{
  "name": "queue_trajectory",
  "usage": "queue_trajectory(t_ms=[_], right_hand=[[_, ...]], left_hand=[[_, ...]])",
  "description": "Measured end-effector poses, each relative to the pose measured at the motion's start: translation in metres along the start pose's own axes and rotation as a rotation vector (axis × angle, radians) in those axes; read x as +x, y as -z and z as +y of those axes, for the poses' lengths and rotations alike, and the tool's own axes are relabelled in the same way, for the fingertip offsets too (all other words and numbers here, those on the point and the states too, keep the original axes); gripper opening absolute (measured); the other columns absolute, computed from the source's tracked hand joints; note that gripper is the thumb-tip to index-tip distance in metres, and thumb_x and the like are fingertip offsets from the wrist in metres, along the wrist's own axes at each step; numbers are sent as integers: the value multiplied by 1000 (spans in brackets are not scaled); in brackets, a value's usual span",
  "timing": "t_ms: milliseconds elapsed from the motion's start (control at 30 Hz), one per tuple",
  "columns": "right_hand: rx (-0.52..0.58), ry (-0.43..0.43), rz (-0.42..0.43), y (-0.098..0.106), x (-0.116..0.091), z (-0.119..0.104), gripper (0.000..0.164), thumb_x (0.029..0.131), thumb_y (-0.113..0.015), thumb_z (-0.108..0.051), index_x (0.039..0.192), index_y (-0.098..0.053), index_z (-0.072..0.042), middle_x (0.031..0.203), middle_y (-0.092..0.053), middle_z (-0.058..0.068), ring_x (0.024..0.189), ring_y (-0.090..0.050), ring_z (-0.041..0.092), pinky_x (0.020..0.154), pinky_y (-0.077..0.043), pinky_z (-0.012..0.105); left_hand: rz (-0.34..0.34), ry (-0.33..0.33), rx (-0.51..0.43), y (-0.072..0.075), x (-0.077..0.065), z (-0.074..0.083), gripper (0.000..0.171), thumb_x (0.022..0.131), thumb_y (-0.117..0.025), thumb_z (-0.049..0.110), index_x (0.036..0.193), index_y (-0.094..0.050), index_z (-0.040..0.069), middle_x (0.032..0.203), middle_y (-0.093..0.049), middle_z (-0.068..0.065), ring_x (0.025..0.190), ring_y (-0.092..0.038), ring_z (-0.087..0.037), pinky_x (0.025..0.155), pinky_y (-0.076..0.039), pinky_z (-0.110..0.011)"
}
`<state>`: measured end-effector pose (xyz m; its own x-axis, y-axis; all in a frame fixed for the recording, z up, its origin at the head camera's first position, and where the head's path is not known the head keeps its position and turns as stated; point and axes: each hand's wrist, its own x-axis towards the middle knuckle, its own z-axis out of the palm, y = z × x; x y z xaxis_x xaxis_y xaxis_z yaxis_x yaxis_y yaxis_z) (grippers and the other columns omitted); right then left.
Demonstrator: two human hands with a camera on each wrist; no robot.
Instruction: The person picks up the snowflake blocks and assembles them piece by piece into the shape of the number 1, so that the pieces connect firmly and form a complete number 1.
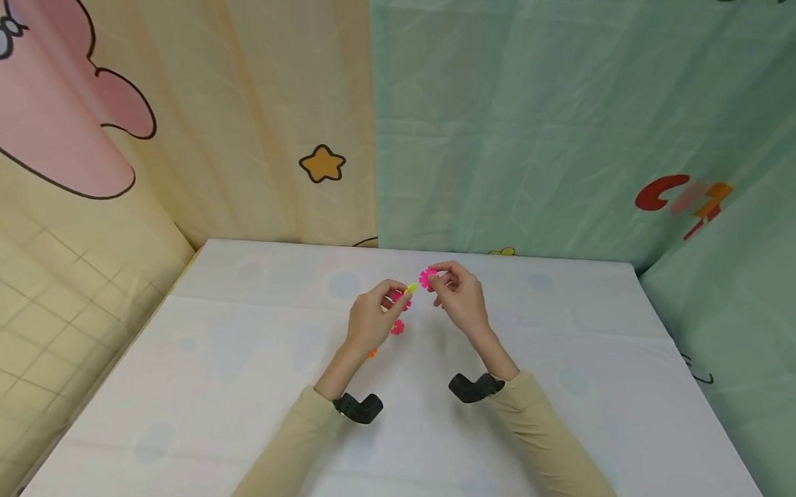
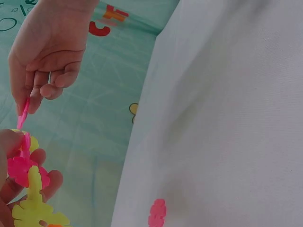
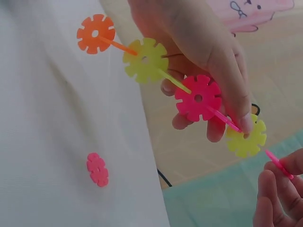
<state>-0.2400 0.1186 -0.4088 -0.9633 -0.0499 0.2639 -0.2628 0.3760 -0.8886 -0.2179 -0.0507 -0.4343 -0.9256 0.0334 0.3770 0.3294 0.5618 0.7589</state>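
My left hand (image 1: 371,319) pinches one end of a chain of notched plastic snowflake discs. In the right wrist view the chain runs from an orange disc (image 3: 86,41) through a yellow disc (image 3: 135,68) and a pink disc (image 3: 208,90) to another yellow disc (image 3: 252,145), with some discs seen edge-on between them. Left thumb and fingers are at that last yellow disc. Between thumb and fingertips, my right hand (image 1: 463,298) pinches a single pink disc (image 1: 426,280), its edge close to the end yellow disc.
A loose pink disc (image 3: 102,178) lies on the white-covered table (image 1: 234,418) below the hands. Patterned curtains (image 1: 494,120) hang behind the table and along its sides. Each wrist wears a black camera band (image 1: 359,409).
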Motion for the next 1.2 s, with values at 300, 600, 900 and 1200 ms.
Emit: queue_trajectory(t_ms=[300, 600, 900, 1200], right_hand=[[38, 9, -6, -4, -1, -2, 21, 93, -61, -14, 111, -65, -6, 78, -66, 16, 50, -56, 13, 49, -43, 23], [-7, 27, 16, -5, -1, -4, 19, 91, -64, -13, 107, -69, -5, 72, -64, 13, 52, -56, 12, 50, -47, 20], [76, 55, 14, -5, 1, -11, 19, 90, -63, -8, 107, -69, 0, 72, -63, 23, 50, -58, 10, 49, -47, 19], [154, -38, -8, 0, 1, -25, 21, 90, -62, -3, 108, -66, 7, 65, -58, 10, 49, -58, 11, 52, -50, 18]], left_hand=[[-18, -14, -34, -1, -1, 3, 16, 91, -67, 24, 102, -66, 12, 78, -71, 0, 65, -60, -13, 49, -43, -23], [-2, -72, 26, -4, -2, 2, 16, 91, -66, 23, 101, -65, 11, 76, -69, -1, 54, -53, -13, 47, -39, -21], [94, -172, 108, -4, 0, 6, 13, 89, -68, 22, 96, -66, 11, 74, -68, 0, 58, -55, -10, 52, -40, -21], [70, -174, 120, -2, 6, 11, 15, 88, -68, 23, 96, -65, 11, 75, -69, 0, 62, -57, -11, 54, -40, -21]])
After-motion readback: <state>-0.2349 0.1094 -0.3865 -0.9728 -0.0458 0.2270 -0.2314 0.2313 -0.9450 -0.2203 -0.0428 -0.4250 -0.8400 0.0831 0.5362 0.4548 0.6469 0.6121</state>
